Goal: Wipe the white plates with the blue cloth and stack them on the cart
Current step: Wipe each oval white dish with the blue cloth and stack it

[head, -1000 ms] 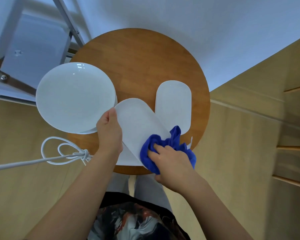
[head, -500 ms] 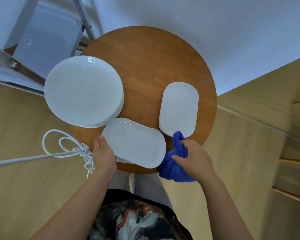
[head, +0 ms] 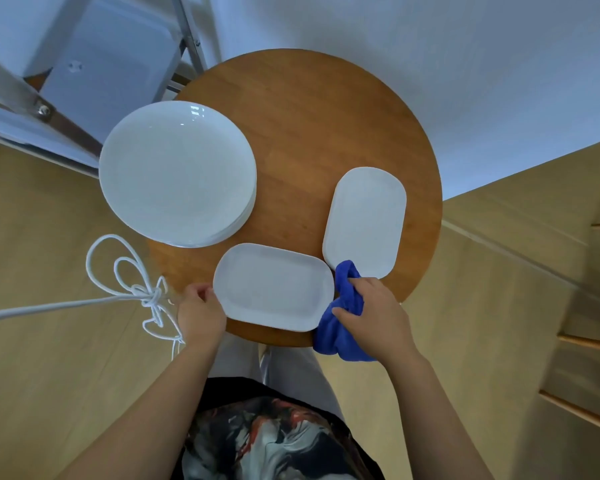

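left hand (head: pixel 201 315): we see it at the left end of the near oblong plate (head: pixel 273 286), fingers curled at the rim; grip looks narrow and on the plate edge, though the fingertips are partly hidden.
right hand (head: pixel 373 318): grip closed around the blue cloth (head: pixel 342 332), thumb and fingers bunching it.
blue cloth: wadded, hanging over the near edge of the desk (head: pixel 312 133), touching the right end of the near oblong plate and the near end of the far oblong plate (head: pixel 366 221).
near oblong plate: flat on the desk, long side across our view, close to the near edge.
far oblong plate: flat on the desk, right side, long side running away from us; just beside the near one, corners almost meeting.
round plates (head: pixel 177 173): stack on the left of the desk, overhanging its left edge; we count several rims, exact number unclear.
cart (head: pixel 94 64): metal frame with pale shelf, far left, behind the round plates.
rope (head: pixel 132 289): white, looped and knotted, just left of the left hand, over the floor (head: pixel 49 375).
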`<control>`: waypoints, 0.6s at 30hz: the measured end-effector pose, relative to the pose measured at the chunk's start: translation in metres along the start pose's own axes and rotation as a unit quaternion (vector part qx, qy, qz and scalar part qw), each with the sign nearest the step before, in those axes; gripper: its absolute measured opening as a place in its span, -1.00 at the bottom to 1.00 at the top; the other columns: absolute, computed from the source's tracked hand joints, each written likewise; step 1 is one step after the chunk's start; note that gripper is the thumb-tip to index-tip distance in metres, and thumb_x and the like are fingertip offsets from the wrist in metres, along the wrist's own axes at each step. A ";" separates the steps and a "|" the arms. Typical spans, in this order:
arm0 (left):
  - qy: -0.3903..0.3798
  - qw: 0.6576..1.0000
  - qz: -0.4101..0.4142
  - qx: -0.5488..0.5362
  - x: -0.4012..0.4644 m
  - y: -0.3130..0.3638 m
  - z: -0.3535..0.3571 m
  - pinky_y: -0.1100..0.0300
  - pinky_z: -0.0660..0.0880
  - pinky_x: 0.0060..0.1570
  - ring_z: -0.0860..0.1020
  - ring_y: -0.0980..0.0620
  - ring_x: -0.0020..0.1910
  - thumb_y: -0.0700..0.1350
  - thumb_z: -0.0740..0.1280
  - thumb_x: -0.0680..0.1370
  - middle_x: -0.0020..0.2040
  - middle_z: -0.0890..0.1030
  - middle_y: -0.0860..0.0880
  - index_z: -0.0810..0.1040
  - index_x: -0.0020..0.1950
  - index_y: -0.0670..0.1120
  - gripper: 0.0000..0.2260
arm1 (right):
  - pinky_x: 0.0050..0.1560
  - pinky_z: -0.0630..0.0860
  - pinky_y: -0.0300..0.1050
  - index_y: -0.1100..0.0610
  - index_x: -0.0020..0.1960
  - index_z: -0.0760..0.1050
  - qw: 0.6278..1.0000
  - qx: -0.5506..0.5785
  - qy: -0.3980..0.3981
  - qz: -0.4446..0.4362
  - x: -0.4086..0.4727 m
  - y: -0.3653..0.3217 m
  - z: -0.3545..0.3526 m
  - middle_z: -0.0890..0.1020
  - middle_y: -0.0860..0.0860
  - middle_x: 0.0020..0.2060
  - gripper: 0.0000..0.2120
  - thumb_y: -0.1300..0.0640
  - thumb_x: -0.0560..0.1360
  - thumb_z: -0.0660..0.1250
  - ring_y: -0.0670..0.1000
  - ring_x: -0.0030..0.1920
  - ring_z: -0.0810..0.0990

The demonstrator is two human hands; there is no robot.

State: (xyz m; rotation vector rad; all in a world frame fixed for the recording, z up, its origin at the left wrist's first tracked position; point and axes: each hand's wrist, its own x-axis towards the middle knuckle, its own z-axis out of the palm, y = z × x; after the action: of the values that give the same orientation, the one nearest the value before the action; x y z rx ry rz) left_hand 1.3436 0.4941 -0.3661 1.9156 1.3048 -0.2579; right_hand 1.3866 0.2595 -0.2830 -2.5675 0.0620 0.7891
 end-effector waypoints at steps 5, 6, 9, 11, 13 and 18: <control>-0.032 0.985 0.158 0.056 -0.008 0.025 0.012 0.11 0.43 -0.02 0.48 0.01 -0.06 -0.11 0.27 0.57 0.08 0.51 -0.08 0.52 0.19 -0.12 -0.78 | -0.28 0.29 -0.39 -0.02 -0.12 0.41 1.000 0.021 0.002 0.008 0.001 0.004 -0.006 0.47 -0.15 -0.18 -0.89 0.07 0.45 0.35 -0.16 -0.19 0.45; -0.048 0.977 0.198 0.061 -0.012 0.034 0.017 0.15 0.44 -0.04 0.49 0.03 -0.07 -0.10 0.28 0.57 0.04 0.52 -0.04 0.53 0.18 -0.11 -0.79 | -0.28 0.29 -0.38 -0.03 -0.13 0.40 1.000 0.028 0.005 0.010 0.002 0.005 -0.007 0.47 -0.15 -0.19 -0.88 0.08 0.45 0.35 -0.15 -0.19 0.46; -0.123 0.952 0.267 0.084 -0.020 0.065 0.038 0.31 0.39 -0.18 0.50 0.10 -0.12 -0.06 0.27 0.58 -0.08 0.54 0.06 0.55 0.15 -0.08 -0.81 | -0.29 0.27 -0.36 -0.06 -0.16 0.36 0.998 0.047 0.023 0.025 0.001 0.008 -0.010 0.44 -0.18 -0.23 -0.85 0.07 0.46 0.35 -0.16 -0.21 0.45; -0.187 0.935 0.275 0.127 -0.023 0.087 0.057 0.29 0.38 -0.19 0.50 0.10 -0.14 -0.01 0.27 0.59 -0.10 0.54 0.06 0.54 0.11 -0.08 -0.81 | -0.28 0.30 -0.32 -0.10 -0.18 0.34 0.997 0.065 0.036 0.033 0.001 0.011 -0.013 0.43 -0.18 -0.23 -0.81 0.07 0.45 0.35 -0.15 -0.21 0.46; -0.231 0.915 0.267 0.193 -0.025 0.108 0.077 0.20 0.41 -0.17 0.50 0.03 -0.14 0.03 0.26 0.59 -0.10 0.55 -0.02 0.50 0.05 -0.10 -0.79 | -0.27 0.36 -0.28 -0.14 -0.22 0.31 0.995 0.083 0.050 0.039 0.000 0.014 -0.016 0.45 -0.17 -0.22 -0.77 0.08 0.45 0.35 -0.14 -0.20 0.47; -0.255 0.871 0.257 0.331 -0.023 0.135 0.110 0.14 0.39 -0.24 0.46 -0.03 -0.19 0.09 0.24 0.59 -0.16 0.47 -0.07 0.44 0.04 -0.14 -0.72 | -0.19 0.46 -0.22 -0.15 -0.20 0.33 0.988 0.123 0.074 0.056 0.004 0.016 -0.021 0.49 -0.15 -0.16 -0.77 0.09 0.43 0.36 -0.13 -0.16 0.51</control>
State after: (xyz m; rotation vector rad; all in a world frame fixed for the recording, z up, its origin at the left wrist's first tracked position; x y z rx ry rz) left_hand 1.4766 0.3797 -0.3608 2.4361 0.3263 -0.9522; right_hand 1.3984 0.2366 -0.2762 -2.3980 0.3306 0.5884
